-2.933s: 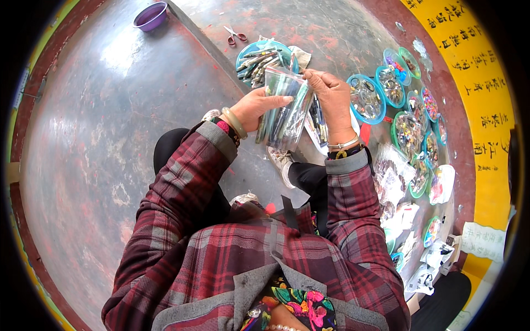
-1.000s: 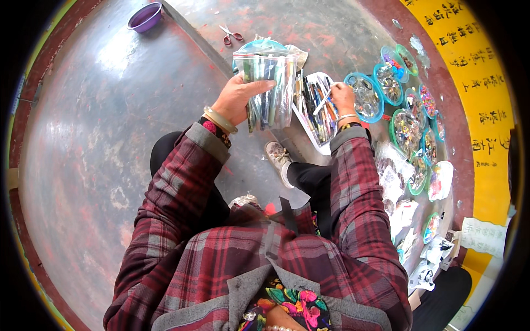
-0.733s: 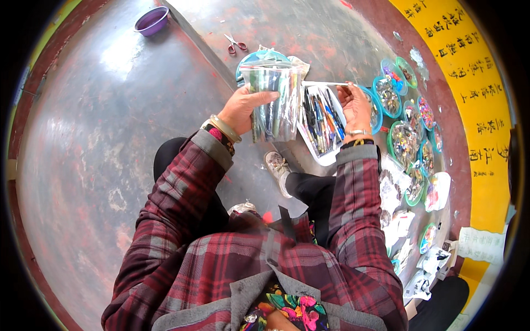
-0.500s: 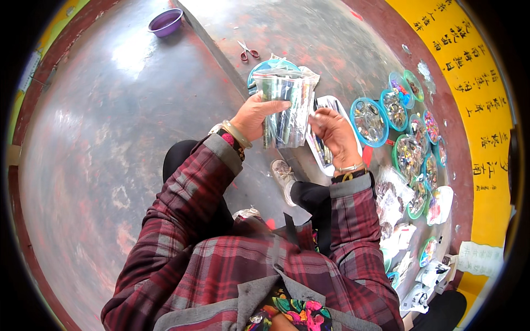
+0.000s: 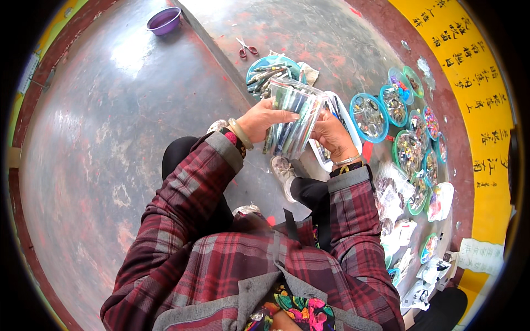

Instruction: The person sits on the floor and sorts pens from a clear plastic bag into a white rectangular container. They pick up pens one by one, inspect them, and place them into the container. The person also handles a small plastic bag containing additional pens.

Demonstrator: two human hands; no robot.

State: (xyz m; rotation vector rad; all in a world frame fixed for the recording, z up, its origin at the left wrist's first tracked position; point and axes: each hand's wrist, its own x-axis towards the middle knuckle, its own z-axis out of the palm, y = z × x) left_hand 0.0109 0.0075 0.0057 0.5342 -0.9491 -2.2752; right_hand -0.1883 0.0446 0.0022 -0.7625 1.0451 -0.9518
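A clear plastic zip bag [image 5: 292, 118] packed with pens is held up in front of me, tilted. My left hand [image 5: 264, 120] grips its left side, the thumb lying across the front. At the bag's right edge my right hand [image 5: 333, 134] is closed on the plastic, with some fingertips hidden by it. Beyond the bag is a turquoise basket [image 5: 299, 70] heaped with loose pens [image 5: 268, 76]. Behind my right hand lies a white tray [image 5: 353, 132], partly covered, with pens in it.
Red-handled scissors [image 5: 247, 51] lie on the concrete floor past the basket. A purple basin [image 5: 164, 22] stands at the far left. Several round baskets of small items, one a blue-rimmed basket [image 5: 369, 138], crowd the right side, with plastic bags [image 5: 393, 190] nearer me.
My right hand has moved left onto the bag's edge and now grips it. The bag has tilted and dropped a little, uncovering more of the pens in the turquoise basket.
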